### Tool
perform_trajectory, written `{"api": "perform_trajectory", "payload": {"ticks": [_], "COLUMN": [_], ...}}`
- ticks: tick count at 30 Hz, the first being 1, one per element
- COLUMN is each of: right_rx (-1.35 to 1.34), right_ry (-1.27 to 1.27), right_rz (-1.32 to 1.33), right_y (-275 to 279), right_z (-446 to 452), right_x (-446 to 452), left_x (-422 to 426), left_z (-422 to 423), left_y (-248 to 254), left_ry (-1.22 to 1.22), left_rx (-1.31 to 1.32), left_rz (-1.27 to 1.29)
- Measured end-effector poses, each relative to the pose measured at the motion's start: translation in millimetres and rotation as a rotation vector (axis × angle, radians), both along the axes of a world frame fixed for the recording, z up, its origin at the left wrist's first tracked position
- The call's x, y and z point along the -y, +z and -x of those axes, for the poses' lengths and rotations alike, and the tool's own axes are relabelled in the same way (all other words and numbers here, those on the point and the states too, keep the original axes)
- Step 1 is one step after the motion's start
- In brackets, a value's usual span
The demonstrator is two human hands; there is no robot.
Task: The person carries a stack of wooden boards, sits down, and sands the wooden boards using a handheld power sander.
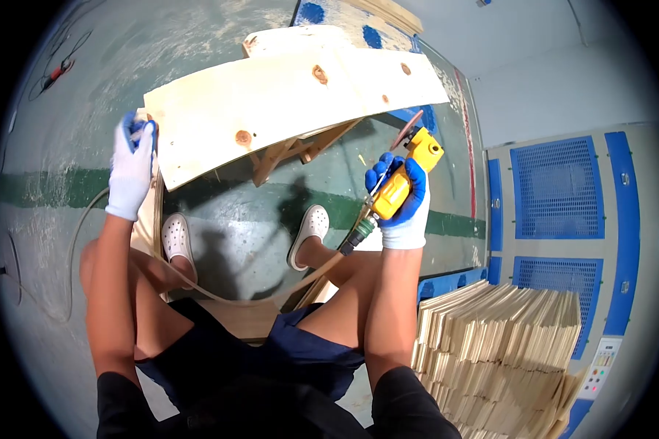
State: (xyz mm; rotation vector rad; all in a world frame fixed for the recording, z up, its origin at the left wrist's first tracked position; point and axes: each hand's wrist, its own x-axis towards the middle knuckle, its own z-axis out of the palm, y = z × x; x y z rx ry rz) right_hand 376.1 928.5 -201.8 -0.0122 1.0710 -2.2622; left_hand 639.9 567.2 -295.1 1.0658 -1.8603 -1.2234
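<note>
My right hand (403,197), in a white glove with blue-coated fingers, is wrapped round a yellow air sander (394,192). The sander's reddish disc (406,130) is turned edge-on, apart from the wood. A wide pale wooden board (271,102) with dark knots lies across a wooden stand (274,161) in front of me. At the board's left end is my gloved left hand (132,164), its fingers curled and its thumb beside the board's edge. What those fingers hold, if anything, is hidden.
An air hose (293,285) runs from the sander across my legs to the left floor. Thin wooden boards (498,344) stand stacked at lower right, near a cabinet with blue grilles (556,190). Another board (293,38) lies behind the wide one. A red-handled cord (57,72) lies far left.
</note>
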Motion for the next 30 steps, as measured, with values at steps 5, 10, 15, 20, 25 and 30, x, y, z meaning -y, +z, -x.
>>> {"api": "perform_trajectory", "payload": {"ticks": [5,10,15,20,25,30], "right_rx": [0.098,0.021,-0.176,-0.344,-0.457,-0.476], "right_ry": [0.021,0.18,0.217,0.34,0.371,0.372], "right_rz": [0.224,0.322,0.175,0.271,0.326,0.214], "right_y": [5,-5,0,-5,8,17], "right_z": [-20,-44,-73,-83,-92,-91], "right_x": [26,52,66,70,74,71], "left_x": [-60,-167,-187,-170,-176,-171], "left_z": [-7,30,52,50,55,69], "left_y": [66,68,70,83,76,67], "left_ry": [-0.162,-0.778,-0.998,-1.053,-0.959,-0.932], "left_rx": [-0.089,-0.404,-0.291,-0.193,-0.263,-0.353], "left_rz": [0.732,0.012,-0.873,-0.85,-0.105,0.344]}}
